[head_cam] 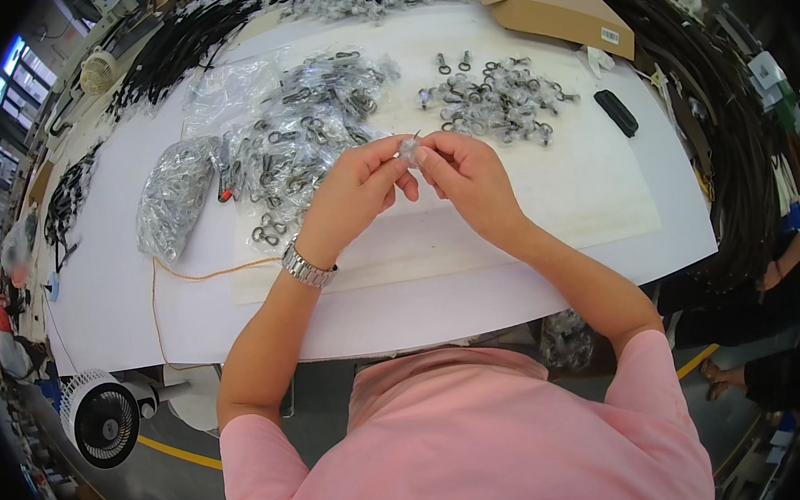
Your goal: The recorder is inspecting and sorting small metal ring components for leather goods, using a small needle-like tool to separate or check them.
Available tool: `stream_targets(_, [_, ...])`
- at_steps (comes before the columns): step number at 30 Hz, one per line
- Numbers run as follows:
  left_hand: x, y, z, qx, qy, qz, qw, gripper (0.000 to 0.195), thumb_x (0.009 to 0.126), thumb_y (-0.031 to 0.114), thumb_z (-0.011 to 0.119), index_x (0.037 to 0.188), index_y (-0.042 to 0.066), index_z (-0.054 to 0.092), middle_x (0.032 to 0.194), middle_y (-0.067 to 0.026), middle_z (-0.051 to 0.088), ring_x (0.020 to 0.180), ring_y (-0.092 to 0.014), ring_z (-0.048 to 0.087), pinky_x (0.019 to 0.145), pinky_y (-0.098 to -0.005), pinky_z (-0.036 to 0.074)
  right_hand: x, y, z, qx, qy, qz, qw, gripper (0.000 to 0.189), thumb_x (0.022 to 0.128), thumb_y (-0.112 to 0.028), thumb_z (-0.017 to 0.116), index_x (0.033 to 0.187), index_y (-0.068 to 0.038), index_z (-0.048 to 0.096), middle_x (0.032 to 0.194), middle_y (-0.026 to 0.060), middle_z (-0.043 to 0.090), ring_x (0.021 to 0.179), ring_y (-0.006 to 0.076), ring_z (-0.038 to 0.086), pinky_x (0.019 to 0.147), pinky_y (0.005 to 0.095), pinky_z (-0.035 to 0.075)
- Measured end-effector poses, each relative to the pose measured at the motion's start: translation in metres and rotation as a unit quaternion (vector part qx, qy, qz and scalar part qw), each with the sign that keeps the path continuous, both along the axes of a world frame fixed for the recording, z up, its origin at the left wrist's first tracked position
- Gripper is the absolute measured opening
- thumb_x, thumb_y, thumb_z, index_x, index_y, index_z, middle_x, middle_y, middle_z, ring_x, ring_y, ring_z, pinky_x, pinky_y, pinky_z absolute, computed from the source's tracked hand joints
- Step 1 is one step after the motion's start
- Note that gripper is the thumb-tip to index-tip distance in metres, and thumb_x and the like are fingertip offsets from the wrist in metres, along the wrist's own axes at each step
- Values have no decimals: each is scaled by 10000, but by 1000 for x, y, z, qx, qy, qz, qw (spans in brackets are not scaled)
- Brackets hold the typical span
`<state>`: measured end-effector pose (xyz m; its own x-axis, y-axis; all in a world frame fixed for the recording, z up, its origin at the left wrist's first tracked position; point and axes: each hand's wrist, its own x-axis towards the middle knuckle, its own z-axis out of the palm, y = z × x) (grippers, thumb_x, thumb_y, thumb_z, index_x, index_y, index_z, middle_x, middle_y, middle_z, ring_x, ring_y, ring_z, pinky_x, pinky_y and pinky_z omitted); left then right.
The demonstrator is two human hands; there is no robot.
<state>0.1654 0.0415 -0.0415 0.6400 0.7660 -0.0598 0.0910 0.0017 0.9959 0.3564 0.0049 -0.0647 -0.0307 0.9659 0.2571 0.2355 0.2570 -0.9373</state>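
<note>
My left hand [353, 194] and my right hand [472, 181] meet over the table, pinching a small metal fitting in clear plastic wrap [409, 150] between thumbs and fingertips. A thin dark tip sticks up from it, and my fingers hide most of the rest. Beside my left hand spreads a heap of metal snap hooks in clear plastic [313, 126], with a few hooks [266, 234] at its near edge. Beyond my right hand lies a looser pile of plastic-wrapped snap hooks [494, 98]. Two snap hooks [443, 63] lie apart behind that pile.
On the left stand a full clear plastic bag [177, 197] and a red-tipped tool [225, 190]. At right are a cardboard box [558, 15], a black case [616, 113] and dark straps [752, 152]. A fan [107, 421] hangs by the table's near-left edge. Another person's hand [770, 277] shows far right.
</note>
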Motion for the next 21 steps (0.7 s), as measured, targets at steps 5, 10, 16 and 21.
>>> stream_targets(5, [1, 5, -9, 155, 62, 65, 984, 312, 1042, 132, 560, 1307, 11, 671, 804, 1, 667, 607, -40, 482, 532, -200, 372, 1, 1, 2, -53, 40, 36, 997, 227, 1036, -179, 589, 960, 5, 696, 690, 0, 593, 609, 64, 538, 569, 261, 445])
stream_targets(10, [-26, 20, 5, 45, 78, 80, 993, 283, 1028, 175, 603, 1240, 22, 712, 805, 21, 662, 591, -27, 457, 521, -193, 355, 30, 21, 19, -15, -40, -25, 999, 188, 993, -168, 644, 1063, 1, 686, 814, 59, 671, 665, 145, 632, 634, 321, 512])
stream_targets(16, [-33, 30, 6, 40, -31, 198, 979, 267, 1051, 229, 599, 1146, 28, 745, 820, 49, 649, 583, -10, 440, 508, -185, 338, 53, 31, 24, 315, -508, -233, 767, 344, 896, -232, 775, 1146, -17, 676, 1127, 156, 666, 951, 285, 680, 753, 424, 556])
stream_targets(21, [-32, 28, 4, 96, -21, 247, 964, 275, 1058, 240, 591, 1074, 27, 764, 806, 45, 651, 551, -5, 441, 486, -188, 327, -32, 13, 6, 151, -518, 36, 841, 305, 888, -313, 748, 954, -27, 665, 1000, 148, 618, 933, 319, 668, 750, 433, 561])
